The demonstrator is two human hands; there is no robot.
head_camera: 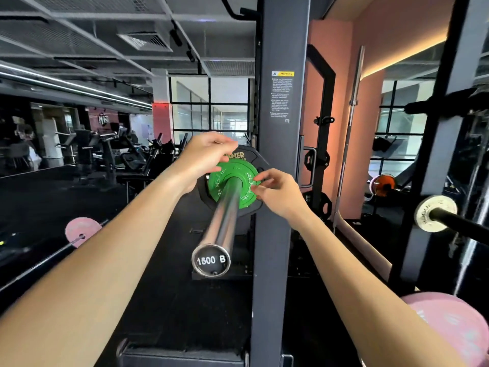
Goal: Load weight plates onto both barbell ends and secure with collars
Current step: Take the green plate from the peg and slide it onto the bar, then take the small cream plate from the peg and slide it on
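Green plate (234,182) is seated on the steel barbell sleeve (225,221), far up it and pressed flat against the larger black plate (247,157) behind. The sleeve's long axis runs from its capped end (211,260), nearest the camera and low in the view, up and away toward the plates, so anything added next has to be threaded over that cap and slid along this line. The left hand (205,157) is held at the plate's upper left edge with curled fingers gripping the rim; the right hand (277,192) is held at the right edge, its fingertips (258,181) pinching the rim. Both hands are about equally near, one on each side of the sleeve, and the plate lies between them. No collar is seen on the sleeve, and the long bare stretch between plate and cap is judged to be where one must go. The grey rack post (277,181) stands just right of the plates, close to the right hand.
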